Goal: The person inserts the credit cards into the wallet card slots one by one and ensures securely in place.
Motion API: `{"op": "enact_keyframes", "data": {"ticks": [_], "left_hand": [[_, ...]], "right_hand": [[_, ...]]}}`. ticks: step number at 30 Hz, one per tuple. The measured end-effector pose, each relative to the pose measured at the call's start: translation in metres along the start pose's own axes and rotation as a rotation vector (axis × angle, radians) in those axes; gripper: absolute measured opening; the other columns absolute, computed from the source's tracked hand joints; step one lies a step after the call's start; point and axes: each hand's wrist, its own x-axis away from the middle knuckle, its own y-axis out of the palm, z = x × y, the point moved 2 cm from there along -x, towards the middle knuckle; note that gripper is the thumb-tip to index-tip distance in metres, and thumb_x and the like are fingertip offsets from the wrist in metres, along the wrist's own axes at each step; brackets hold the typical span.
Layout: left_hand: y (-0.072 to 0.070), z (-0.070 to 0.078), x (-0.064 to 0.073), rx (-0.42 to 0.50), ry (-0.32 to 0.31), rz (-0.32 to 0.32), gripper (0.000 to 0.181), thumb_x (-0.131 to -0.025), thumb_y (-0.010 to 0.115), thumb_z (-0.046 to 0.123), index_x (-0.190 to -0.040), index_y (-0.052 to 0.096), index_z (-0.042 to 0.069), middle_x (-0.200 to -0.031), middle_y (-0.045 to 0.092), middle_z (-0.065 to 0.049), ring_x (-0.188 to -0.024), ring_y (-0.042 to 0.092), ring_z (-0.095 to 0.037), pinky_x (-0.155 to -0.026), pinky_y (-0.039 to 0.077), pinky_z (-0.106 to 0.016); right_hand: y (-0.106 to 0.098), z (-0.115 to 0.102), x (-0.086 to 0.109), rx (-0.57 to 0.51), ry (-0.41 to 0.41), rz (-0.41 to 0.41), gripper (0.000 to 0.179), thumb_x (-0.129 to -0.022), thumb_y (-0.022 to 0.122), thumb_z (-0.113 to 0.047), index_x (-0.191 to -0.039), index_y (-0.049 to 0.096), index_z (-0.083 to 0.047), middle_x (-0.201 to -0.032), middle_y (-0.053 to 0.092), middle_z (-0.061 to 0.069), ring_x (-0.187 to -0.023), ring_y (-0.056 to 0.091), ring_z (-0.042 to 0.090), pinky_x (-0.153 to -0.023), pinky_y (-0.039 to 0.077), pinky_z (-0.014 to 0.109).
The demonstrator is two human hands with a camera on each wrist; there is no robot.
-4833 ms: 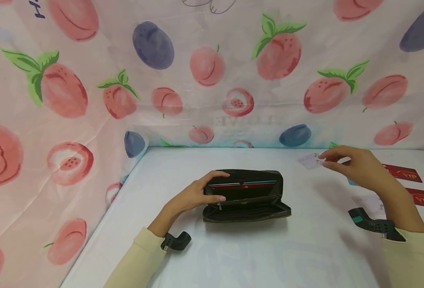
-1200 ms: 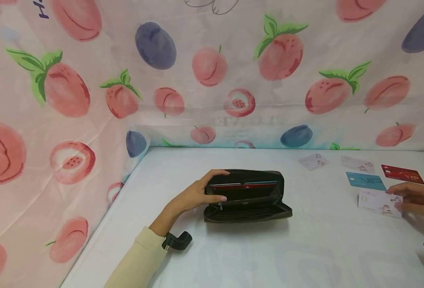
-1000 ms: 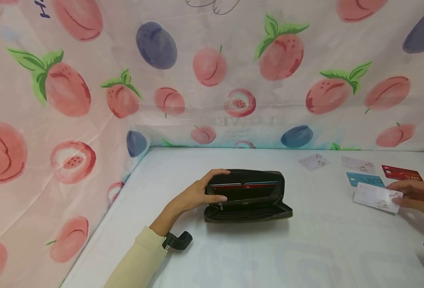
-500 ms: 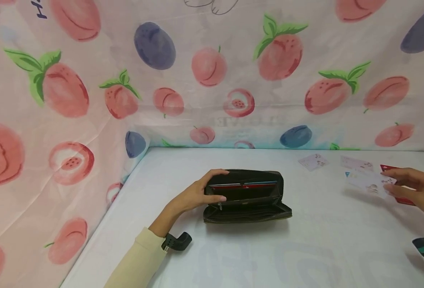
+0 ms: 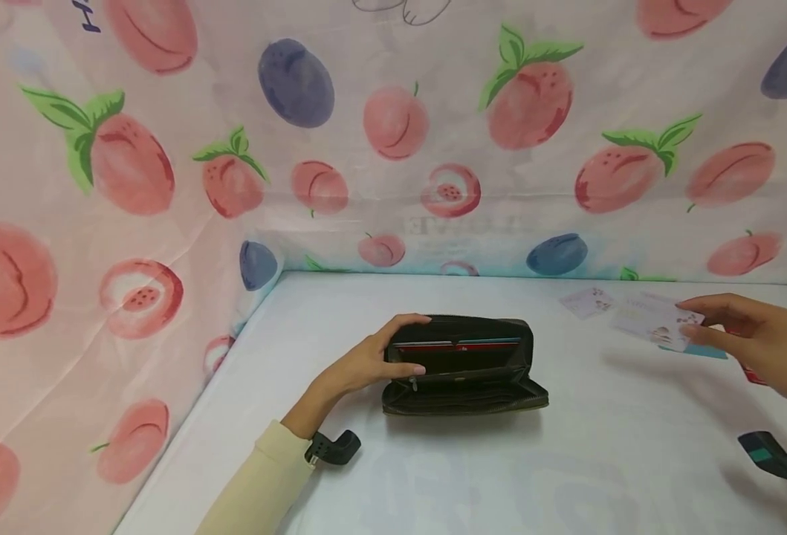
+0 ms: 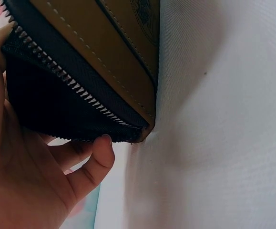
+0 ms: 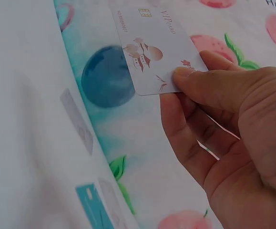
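Note:
A dark zip-around wallet [image 5: 463, 405] stands unzipped on the white table, its inside facing me. Cards with red, blue and white edges [image 5: 487, 345] show in its slots. My left hand [image 5: 360, 364] grips the wallet's left end; the left wrist view shows its brown outside [image 6: 123, 71] and metal zip teeth [image 6: 66, 76]. Over the table's right side, my right hand [image 5: 761, 338] pinches a pale VIP card [image 7: 149, 52] by one end between thumb and fingers. That card is raised above the other cards and partly covers them in the head view.
A pale card [image 5: 585, 302] lies on the table near the back. A teal card [image 5: 707, 351] and a red card [image 5: 754, 377] are partly hidden by the right hand and its card. Fruit-print cloth [image 5: 393, 171] hangs behind and at the left.
My right hand, near the wallet-side card earlier, later picked up a pale card at the far right. It has lifted it and carried it left. The left hand stays on the wallet.

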Motion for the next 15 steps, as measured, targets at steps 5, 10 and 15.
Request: {"op": "enact_keyframes", "data": {"ticks": [5, 10, 15], "left_hand": [[0.0, 0.001, 0.0, -0.001, 0.005, -0.003, 0.067, -0.085, 0.07, 0.044, -0.14, 0.031, 0.052, -0.151, 0.025, 0.014, -0.139, 0.024, -0.019, -0.104, 0.027, -0.055], [0.0, 0.003, 0.001, 0.002, 0.004, -0.005, 0.067, -0.086, 0.07, 0.044, -0.14, 0.032, 0.052, -0.149, 0.027, 0.017, -0.139, 0.024, -0.014, -0.104, 0.027, -0.052], [-0.001, 0.004, 0.001, 0.003, 0.002, -0.004, 0.067, -0.086, 0.07, 0.045, -0.14, 0.031, 0.052, -0.149, 0.026, 0.017, -0.139, 0.024, -0.014, -0.104, 0.026, -0.053]], "right_hand": [[0.007, -0.022, -0.007, -0.025, -0.083, 0.022, 0.034, -0.087, 0.072, -0.024, -0.117, 0.065, -0.011, -0.098, 0.055, -0.027, -0.082, 0.049, -0.011, -0.059, 0.046, 0.015], [0.014, -0.039, -0.012, -0.071, -0.123, 0.007, 0.033, -0.087, 0.073, -0.02, -0.118, 0.067, -0.011, -0.101, 0.058, -0.017, -0.083, 0.052, -0.006, -0.059, 0.05, 0.019], [0.021, -0.057, -0.017, -0.098, -0.163, -0.004, 0.032, -0.086, 0.073, -0.02, -0.118, 0.068, -0.014, -0.106, 0.06, -0.008, -0.086, 0.054, 0.0, -0.061, 0.052, 0.022]]}}
